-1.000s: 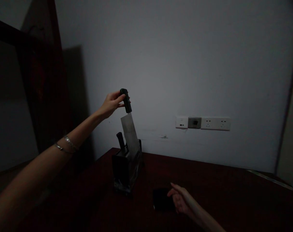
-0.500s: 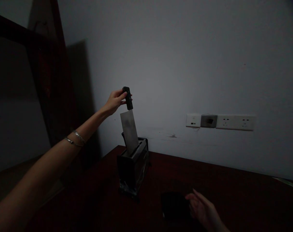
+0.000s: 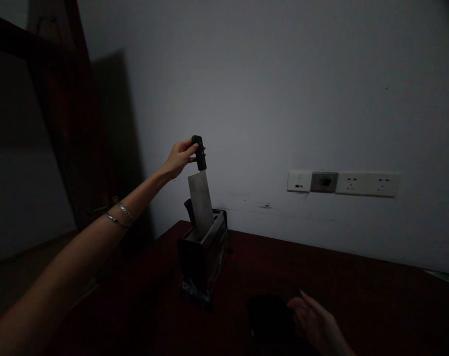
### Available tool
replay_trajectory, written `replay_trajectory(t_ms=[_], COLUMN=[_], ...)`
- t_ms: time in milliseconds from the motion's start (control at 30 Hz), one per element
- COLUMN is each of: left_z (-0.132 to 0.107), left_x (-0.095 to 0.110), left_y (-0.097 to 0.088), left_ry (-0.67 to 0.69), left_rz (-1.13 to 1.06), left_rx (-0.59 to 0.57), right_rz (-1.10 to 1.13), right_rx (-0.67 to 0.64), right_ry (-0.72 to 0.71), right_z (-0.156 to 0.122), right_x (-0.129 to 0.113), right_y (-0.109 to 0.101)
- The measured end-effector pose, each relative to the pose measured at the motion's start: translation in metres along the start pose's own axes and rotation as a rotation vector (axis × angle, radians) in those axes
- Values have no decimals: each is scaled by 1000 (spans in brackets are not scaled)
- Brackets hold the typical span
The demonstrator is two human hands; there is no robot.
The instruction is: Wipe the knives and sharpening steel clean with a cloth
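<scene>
My left hand [image 3: 182,157] is closed around the black handle of a cleaver [image 3: 201,198], held blade down. The broad grey blade's lower part is inside a slot of the dark knife block [image 3: 202,257] on the dark red table [image 3: 357,291]. Another black knife handle [image 3: 189,210] sticks up from the block just left of the blade. My right hand [image 3: 315,324] rests low on the table, fingers loosely spread, touching the right edge of a flat black object [image 3: 270,319] that I cannot make out.
A white wall rises behind the table, with a row of sockets and a switch [image 3: 343,183] at right. A dark wooden frame [image 3: 61,113] stands at left. The room is dim.
The cleaver has dropped a little, so its blade sits deeper in the block. My right hand has shifted right along the table beside the black object as the view turned.
</scene>
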State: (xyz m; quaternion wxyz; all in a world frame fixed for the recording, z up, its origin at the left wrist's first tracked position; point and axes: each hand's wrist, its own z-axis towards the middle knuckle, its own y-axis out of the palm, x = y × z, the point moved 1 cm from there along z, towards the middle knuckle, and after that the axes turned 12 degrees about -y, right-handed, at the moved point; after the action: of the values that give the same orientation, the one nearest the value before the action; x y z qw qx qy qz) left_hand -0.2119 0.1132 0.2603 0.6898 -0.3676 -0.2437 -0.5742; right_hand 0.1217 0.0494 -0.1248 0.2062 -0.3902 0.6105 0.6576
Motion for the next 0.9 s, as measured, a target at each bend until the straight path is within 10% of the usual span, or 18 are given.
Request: replay_trajectory(t_ms=[900], left_z=[3], left_x=[-11], left_y=[0], left_ry=[-41], left_rz=[36], left_rx=[4], right_rz=[-29], right_rx=[15], right_ry=[-32], right_z=[3], right_x=[3], right_y=[-4])
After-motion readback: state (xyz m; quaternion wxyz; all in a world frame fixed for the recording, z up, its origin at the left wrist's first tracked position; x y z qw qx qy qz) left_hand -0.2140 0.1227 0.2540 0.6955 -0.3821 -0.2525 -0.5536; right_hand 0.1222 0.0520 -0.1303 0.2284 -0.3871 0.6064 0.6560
